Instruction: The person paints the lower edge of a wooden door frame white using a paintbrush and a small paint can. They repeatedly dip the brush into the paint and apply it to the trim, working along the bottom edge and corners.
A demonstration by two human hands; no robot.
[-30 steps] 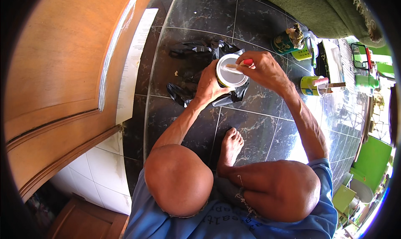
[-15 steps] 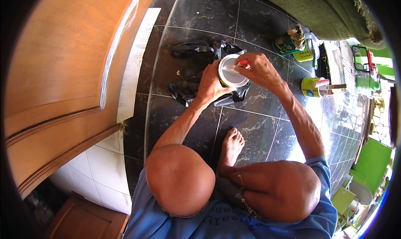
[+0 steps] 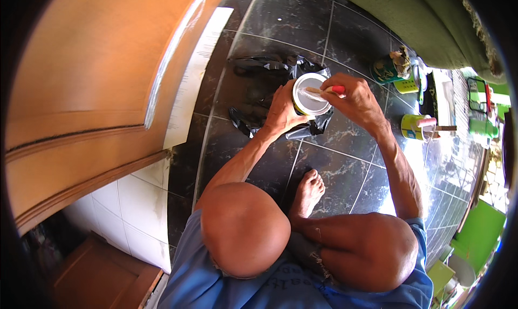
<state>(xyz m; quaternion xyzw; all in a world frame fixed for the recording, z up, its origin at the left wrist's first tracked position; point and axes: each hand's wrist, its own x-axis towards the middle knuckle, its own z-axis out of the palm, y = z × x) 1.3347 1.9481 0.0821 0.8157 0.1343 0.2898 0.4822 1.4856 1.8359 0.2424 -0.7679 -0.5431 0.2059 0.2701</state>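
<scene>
My left hand (image 3: pixel 282 113) wraps round the side of a small can (image 3: pixel 311 114) with a white rim. The can is tilted so its open top and pale grey inside face me. Pinched in my right hand (image 3: pixel 356 101) is a paintbrush (image 3: pixel 338 89) with a red end. The brush reaches over the can's right rim, its tip above or against the pale inside; whether it touches is hard to tell. Beneath the can, a crumpled black plastic bag (image 3: pixel 259 64) lies on the dark tiled floor (image 3: pixel 345 177).
A wooden door (image 3: pixel 97 55) stands close on my left, with a white printed sheet (image 3: pixel 197 82) along its edge. To the right are a yellow-green can (image 3: pixel 411 126) with a brush or stick across it and a dark green tin (image 3: pixel 382 70). Green cloth (image 3: pixel 410 17) hangs at the upper right.
My right hand has drawn slightly right relative to the can, and the brush now lies flatter, showing more of its length. The left hand keeps its hold. The whole view has shifted a little.
</scene>
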